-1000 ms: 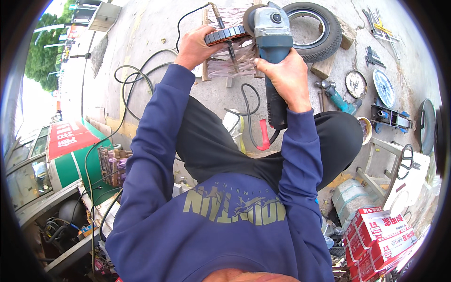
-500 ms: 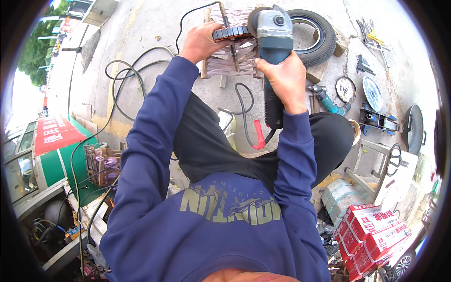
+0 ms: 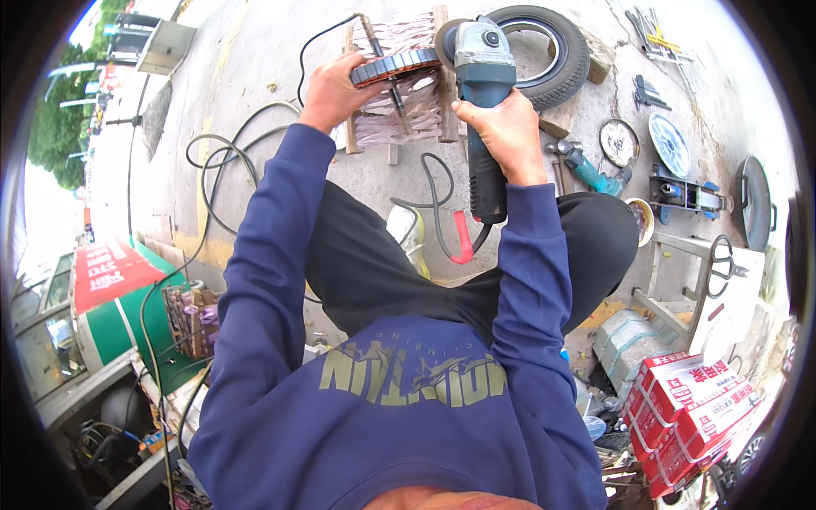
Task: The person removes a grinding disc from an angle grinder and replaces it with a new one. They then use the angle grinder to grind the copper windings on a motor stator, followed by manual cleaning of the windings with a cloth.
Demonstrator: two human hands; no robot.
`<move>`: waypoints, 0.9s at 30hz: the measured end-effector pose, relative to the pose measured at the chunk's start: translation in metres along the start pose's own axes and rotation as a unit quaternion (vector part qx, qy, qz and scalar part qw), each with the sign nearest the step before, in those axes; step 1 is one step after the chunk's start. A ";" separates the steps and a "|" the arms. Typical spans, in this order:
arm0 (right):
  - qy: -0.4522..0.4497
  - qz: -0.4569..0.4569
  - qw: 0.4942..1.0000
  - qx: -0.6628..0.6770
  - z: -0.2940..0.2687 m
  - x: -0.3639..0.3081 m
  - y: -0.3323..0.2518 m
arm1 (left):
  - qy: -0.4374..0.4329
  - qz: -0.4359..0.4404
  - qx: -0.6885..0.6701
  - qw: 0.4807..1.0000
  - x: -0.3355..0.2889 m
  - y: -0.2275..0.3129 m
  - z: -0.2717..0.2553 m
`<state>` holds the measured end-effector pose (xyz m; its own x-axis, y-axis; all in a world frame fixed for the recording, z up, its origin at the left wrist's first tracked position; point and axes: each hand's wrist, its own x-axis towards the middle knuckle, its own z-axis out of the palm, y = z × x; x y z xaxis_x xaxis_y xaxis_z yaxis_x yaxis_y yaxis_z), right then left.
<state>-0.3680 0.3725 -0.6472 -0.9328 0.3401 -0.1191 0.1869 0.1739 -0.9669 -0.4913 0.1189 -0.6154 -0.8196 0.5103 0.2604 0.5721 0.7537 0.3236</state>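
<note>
My left hand is closed around the near left side of a hub motor stator, a ring of grey metal segments with copper-coloured winding along its edge. An axle runs through its middle, and a black cable leaves the axle's far end. My right hand wraps the body of a blue-grey angle grinder, held upright with its metal head away from me. The grinder's disc is at the stator's right end; whether they touch I cannot tell.
Under the stator stands a low wooden-framed stool with woven strips. A wheel with a tyre lies beside the grinder. Rightward are a teal power tool, a floor jack and red boxes. Hose loops lie left.
The whole scene has shifted a little left in the view. The stator and its axle are tilted slightly more. Both hands keep their hold.
</note>
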 end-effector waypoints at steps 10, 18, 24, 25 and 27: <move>-0.013 0.042 0.994 0.103 -0.020 0.005 0.016 | -0.012 -0.017 -0.043 0.999 -0.001 0.002 0.000; -0.067 0.044 0.984 0.156 -0.010 0.012 0.022 | -0.001 -0.021 -0.041 0.999 -0.001 -0.003 0.001; -0.063 0.056 0.978 0.190 -0.006 0.017 0.027 | -0.037 -0.042 -0.034 0.998 -0.001 -0.005 -0.001; -0.067 0.058 0.977 0.192 -0.005 0.017 0.027 | -0.029 -0.038 -0.035 0.998 -0.001 -0.004 -0.001; -0.101 0.058 0.974 0.192 -0.009 0.012 0.017 | -0.010 -0.032 -0.039 0.999 -0.001 -0.003 0.001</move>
<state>-0.3729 0.3880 -0.6625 -0.9612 0.1407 -0.2373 0.2021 -0.2261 -0.9529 -0.4923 0.1165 -0.6172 -0.8545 0.4712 0.2185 0.5186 0.7512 0.4084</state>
